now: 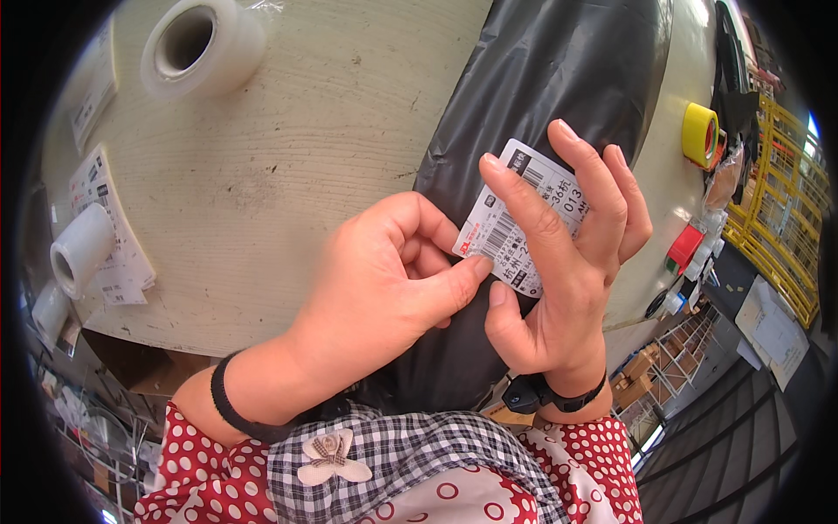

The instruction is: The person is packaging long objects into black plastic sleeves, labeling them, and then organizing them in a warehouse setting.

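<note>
A white shipping label [499,229] with barcodes and black print lies over a black plastic-wrapped package [559,79], which runs from the far edge of the table down to my apron. My left hand [384,271] pinches the label's near left corner between thumb and bent fingers. Over the label's right part, my right hand [576,262] has its fingers spread, the index finger reaching across the printed face and the thumb beside the lower edge. Those fingers hide some of the label. Whether the label is stuck to the plastic, I cannot tell.
On the pale wooden table [262,175] a large clear film roll [240,52] stands at the far left. Stacked labels [127,279] and a smaller white roll [87,244] lie along the left edge. Yellow tape [700,135] and red tape [685,246] sit at right, near a yellow metal rack [768,218].
</note>
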A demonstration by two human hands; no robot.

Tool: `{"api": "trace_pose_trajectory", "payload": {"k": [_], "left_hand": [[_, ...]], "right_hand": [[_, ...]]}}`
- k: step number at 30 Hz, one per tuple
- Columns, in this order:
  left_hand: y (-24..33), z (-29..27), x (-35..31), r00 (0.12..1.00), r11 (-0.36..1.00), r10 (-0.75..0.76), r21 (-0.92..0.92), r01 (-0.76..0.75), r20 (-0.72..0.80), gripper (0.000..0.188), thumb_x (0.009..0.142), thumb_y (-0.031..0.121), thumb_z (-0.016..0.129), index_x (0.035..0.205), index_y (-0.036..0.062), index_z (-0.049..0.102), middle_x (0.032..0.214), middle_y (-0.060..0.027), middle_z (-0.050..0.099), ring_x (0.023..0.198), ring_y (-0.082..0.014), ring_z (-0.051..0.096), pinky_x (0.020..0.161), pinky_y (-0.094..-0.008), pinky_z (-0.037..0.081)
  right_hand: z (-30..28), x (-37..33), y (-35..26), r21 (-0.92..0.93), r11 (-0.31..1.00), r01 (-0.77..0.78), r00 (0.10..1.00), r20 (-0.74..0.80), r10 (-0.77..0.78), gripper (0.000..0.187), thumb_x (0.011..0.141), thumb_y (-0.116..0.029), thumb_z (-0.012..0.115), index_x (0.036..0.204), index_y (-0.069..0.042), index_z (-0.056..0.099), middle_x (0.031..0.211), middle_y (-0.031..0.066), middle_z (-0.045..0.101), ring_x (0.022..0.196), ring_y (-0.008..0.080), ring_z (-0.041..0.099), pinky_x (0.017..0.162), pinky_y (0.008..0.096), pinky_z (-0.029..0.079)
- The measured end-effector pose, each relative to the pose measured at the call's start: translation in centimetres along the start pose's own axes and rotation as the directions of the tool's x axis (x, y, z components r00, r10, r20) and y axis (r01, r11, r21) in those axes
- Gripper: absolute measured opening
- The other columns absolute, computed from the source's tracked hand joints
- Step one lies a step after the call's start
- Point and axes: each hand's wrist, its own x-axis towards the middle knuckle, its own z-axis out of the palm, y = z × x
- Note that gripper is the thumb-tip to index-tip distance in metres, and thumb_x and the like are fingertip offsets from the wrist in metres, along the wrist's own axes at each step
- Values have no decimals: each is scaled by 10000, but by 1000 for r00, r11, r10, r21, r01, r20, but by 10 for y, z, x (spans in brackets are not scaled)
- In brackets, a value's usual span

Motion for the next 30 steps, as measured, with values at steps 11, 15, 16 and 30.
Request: {"api": "trace_pose_trajectory", "payload": {"k": [11, 15, 16, 30], "left_hand": [[1, -1, 9, 997, 996, -10, 86, 17, -80, 331, 826, 254, 700, 763, 39, 456, 569, -22, 556, 449, -66, 513, 401, -209, 409], [-3, -2, 14, 990, 997, -45, -74, 35, -132, 300, 861, 266, 657, 812, 46, 460, 558, -6, 531, 447, -58, 495, 394, -206, 404], [-3, 0, 12, 988, 996, -35, -82, 23, -148, 290, 874, 271, 641, 827, 49, 460, 555, 0, 522, 448, -55, 487, 392, -206, 401], [-23, 3, 16, 962, 974, 227, 27, -226, -149, 273, 833, 228, 683, 838, 32, 491, 628, -17, 525, 516, -77, 481, 455, -234, 392]], "right_hand": [[1, 1, 0, -20, 1000, 21, 1000, -13, -21, 639, 512, -276, 491, 1099, -91, 664, 1297, 190, 461, 1255, 327, 293, 1093, 411, 139], [1, 2, -1, -32, 999, 15, 1000, 5, -15, 635, 518, -284, 489, 1097, -91, 664, 1295, 189, 461, 1256, 328, 294, 1092, 412, 142], [1, 2, 1, -29, 999, 24, 1000, -2, -24, 634, 519, -285, 489, 1096, -92, 665, 1296, 188, 461, 1256, 328, 295, 1091, 412, 144], [2, -1, 7, -39, 998, 42, 999, -19, -42, 675, 561, -307, 485, 1166, -30, 600, 1313, 176, 459, 1262, 324, 307, 1089, 408, 150]]}}
